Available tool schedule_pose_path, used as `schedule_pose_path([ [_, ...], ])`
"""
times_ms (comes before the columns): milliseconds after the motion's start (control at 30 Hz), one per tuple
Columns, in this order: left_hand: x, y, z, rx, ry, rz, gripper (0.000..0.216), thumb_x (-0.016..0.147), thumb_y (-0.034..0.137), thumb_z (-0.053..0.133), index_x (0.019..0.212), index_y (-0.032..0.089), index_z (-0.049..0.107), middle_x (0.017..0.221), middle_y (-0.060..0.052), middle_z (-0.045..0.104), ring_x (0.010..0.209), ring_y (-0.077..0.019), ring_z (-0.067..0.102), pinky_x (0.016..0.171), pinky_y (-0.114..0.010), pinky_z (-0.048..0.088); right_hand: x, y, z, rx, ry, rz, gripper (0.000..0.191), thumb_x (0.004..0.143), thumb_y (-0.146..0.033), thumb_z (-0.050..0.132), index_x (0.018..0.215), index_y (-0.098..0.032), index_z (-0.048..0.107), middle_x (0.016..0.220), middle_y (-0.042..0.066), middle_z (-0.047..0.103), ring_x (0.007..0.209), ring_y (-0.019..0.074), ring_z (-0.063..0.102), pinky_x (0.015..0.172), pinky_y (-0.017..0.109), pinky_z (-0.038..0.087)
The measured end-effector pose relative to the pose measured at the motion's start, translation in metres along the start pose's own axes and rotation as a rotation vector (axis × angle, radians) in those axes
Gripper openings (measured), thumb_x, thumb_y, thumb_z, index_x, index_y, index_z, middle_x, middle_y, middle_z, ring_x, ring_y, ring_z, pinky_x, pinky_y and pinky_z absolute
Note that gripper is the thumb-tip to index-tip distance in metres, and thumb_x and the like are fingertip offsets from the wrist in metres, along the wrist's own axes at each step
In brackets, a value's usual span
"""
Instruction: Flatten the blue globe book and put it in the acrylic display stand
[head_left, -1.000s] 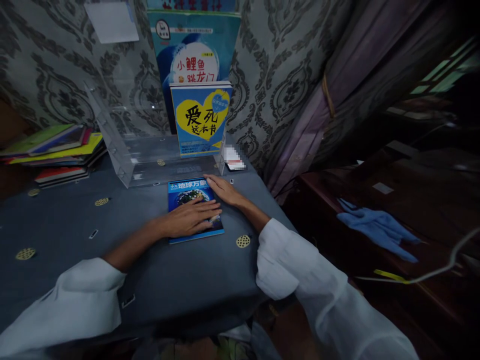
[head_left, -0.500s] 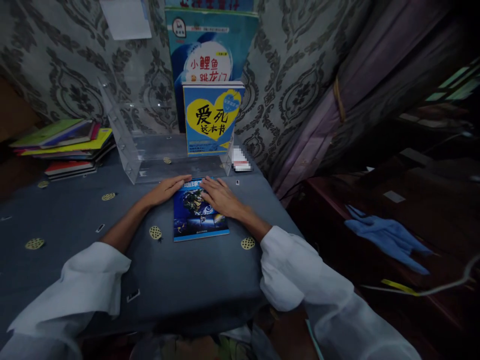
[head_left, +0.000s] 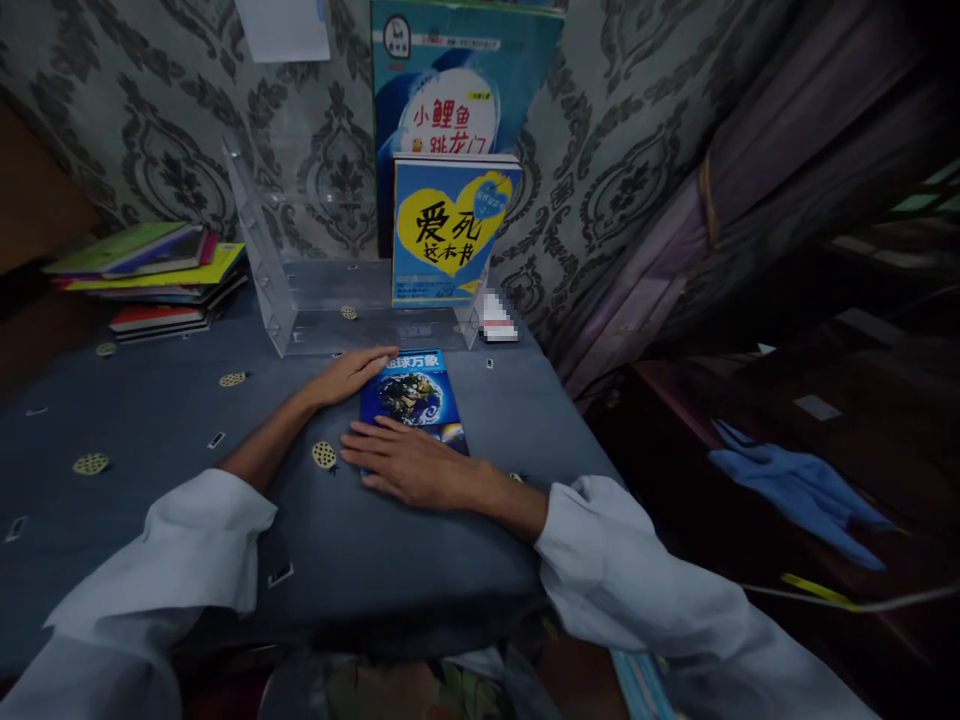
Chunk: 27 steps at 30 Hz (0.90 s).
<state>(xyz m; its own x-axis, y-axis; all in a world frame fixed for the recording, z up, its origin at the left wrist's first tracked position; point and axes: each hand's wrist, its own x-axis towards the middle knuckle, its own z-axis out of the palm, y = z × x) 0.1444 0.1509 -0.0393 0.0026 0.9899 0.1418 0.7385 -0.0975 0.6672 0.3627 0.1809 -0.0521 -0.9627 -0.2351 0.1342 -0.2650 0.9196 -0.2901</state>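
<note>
A blue book with an earth picture on its cover [head_left: 414, 393] lies flat on the dark blue tablecloth [head_left: 150, 440]. My left hand [head_left: 351, 372] rests at the book's upper left corner, fingers stretched out along its top edge. Across the book's near end lies my right hand [head_left: 409, 465], flat, its fingers spread and pointing left. Just behind the book stands a clear acrylic book holder [head_left: 277, 280] with a blue book bearing a yellow heart [head_left: 448, 232] upright in it. A taller teal book [head_left: 457, 90] leans behind that one.
A stack of flat books [head_left: 150, 275] sits at the table's far left. Patterned wallpaper [head_left: 150, 130] backs the table, and a curtain [head_left: 712, 180] hangs to the right. A blue cloth [head_left: 799, 490] lies on dark wooden furniture at the right.
My right hand slid from the book's top edge down to its near end. My left hand stayed at the upper left corner. The camera shifted left, so everything sits further right.
</note>
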Motion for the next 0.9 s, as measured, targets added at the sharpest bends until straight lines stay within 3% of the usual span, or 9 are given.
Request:
schedule_pose_path([
  [333,-0.001,-0.003,0.002,0.067,0.001,0.039,0.074,0.099,0.068,0.028,0.142,0.014,0.056,0.146,-0.010,0.058,0.136,-0.0277,0.053,0.118,-0.041,0.036,-0.041,-0.027,-0.007,0.062,0.026,0.011,0.058,0.104,-0.043,0.047,0.156,-0.020,0.036,0.163,0.010,0.035,0.155,0.0209,0.021,0.129,0.043,0.016],
  [700,-0.001,-0.004,0.003,0.119,-0.001,0.044,0.071,0.099,0.065,0.028,0.142,0.016,0.055,0.148,-0.010,0.057,0.137,-0.0258,0.052,0.118,-0.042,0.036,-0.086,-0.016,-0.012,0.126,0.078,0.239,0.067,0.106,-0.049,0.039,0.161,-0.017,0.020,0.166,0.013,0.029,0.156,0.0224,0.017,0.129,0.050,0.018],
  [900,-0.003,-0.006,0.005,0.202,0.005,0.059,0.067,0.101,0.060,0.029,0.144,0.014,0.053,0.150,-0.012,0.054,0.140,-0.0251,0.049,0.118,-0.043,0.035,-0.089,-0.009,-0.013,0.170,0.187,0.378,0.062,0.107,-0.048,0.035,0.161,-0.019,0.025,0.164,0.013,0.031,0.155,0.0238,0.022,0.127,0.053,0.023],
])
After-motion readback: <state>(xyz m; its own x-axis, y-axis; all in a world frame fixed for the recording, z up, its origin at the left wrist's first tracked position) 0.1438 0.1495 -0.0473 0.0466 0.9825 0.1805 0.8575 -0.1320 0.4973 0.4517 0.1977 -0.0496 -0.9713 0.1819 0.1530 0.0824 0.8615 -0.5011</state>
